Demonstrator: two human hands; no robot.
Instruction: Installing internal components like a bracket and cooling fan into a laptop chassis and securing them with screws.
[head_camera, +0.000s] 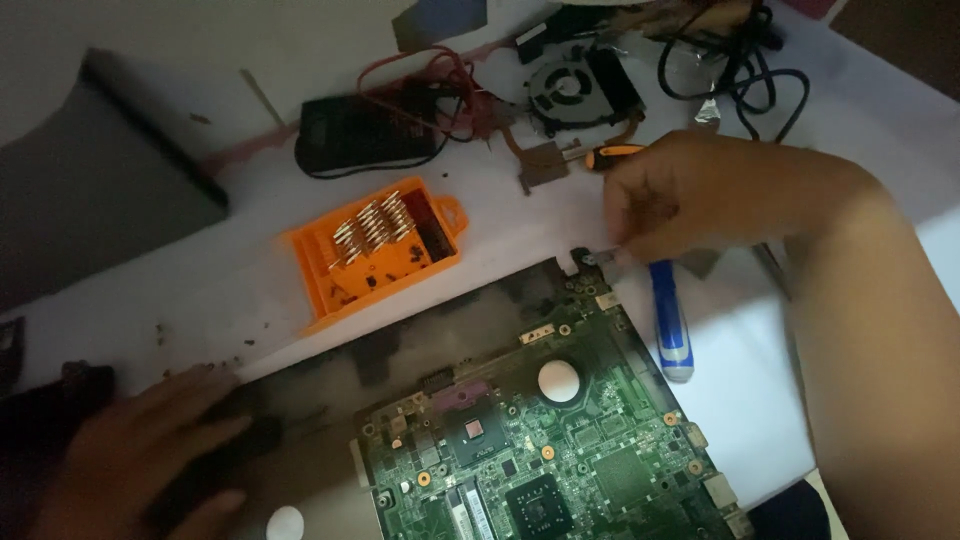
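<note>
Right hand (690, 200) at motherboard (540, 440) corner, left hand (140, 450) flat on casing (330, 380).

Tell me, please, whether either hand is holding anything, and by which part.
The right hand seems to pinch something small at the circuit board corner; what it is cannot be told. The left hand rests flat on the laptop base.

Two bare hands are showing in the dim head view, with nothing worn on either. The left hand (135, 450) is showing no ring, glove or watch, and its wrist is running out of the frame (so any sleeve there is hidden). The right hand (690, 195) is leading into a thick bare forearm (880, 360), with no sleeve, band or jewellery appearing on it.
</note>
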